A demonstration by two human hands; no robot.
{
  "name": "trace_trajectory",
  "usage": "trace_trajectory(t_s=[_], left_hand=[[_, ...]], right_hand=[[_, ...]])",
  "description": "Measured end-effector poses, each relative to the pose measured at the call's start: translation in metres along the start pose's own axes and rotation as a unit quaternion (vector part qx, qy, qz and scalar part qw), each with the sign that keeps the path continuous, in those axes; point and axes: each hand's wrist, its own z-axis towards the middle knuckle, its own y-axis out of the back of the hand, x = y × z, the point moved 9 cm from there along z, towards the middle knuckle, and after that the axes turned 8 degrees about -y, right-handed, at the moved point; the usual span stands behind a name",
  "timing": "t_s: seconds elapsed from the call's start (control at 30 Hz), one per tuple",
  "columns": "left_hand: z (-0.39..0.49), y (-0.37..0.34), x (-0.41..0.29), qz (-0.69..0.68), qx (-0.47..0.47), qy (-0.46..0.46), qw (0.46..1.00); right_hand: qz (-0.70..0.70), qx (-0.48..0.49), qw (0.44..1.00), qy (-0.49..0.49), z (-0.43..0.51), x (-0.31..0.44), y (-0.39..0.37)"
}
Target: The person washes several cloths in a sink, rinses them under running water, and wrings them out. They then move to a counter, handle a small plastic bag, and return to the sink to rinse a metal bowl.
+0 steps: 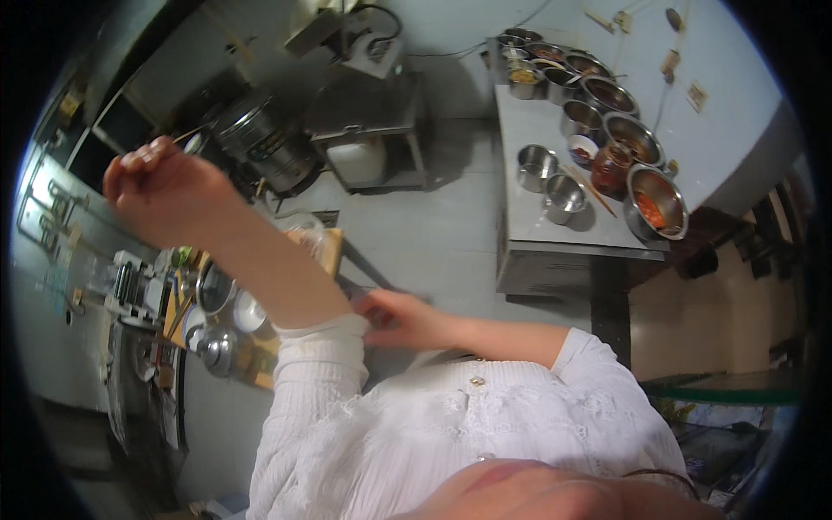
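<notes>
My left hand (166,192) is raised at the upper left, palm side in view, with its fingers curled in and nothing visible in them. The white sleeve (322,351) of that arm is bunched up near the elbow, leaving the forearm bare. Right beside this cuff is my right hand (406,320), its fingers bent and blurred. Whether they pinch the fabric or only lie against it cannot be made out. Below the left forearm stands a wooden table (263,377), partly hidden, bearing a glass-lidded pan (216,286), a white bowl (249,311) and a shiny metal vessel (218,350).
A metal counter (533,221) on the right carries steel pots (565,195), several steel basins (656,201) with food, a jar of red contents (611,169) and chopsticks (591,188). Farther off are a large steel barrel (266,143) and a metal stand (364,107).
</notes>
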Motion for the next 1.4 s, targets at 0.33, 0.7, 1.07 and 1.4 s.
trace_trajectory(t_s=[0.33, 0.7, 1.07, 1.4], left_hand=[[-0.122, -0.094, 0.046, 0.502, 0.222, -0.283, 0.786], [-0.303, 0.107, 0.091, 0.494, 0.613, 0.518, 0.335], [-0.328, 0.195, 0.057, 0.515, 0.53, 0.59, 0.325], [-0.354, 0.165, 0.163, 0.54, 0.511, 0.594, 0.308]], right_hand=[[0.008, 0.204, 0.979, -0.012, -0.027, -0.025, 0.051], [-0.058, 0.044, 0.992, -0.1, 0.025, -0.139, 0.161], [0.0, -0.374, 0.904, -0.208, 0.003, -0.184, 0.395], [-0.264, -0.618, 0.709, -0.213, 0.027, -0.215, 0.657]])
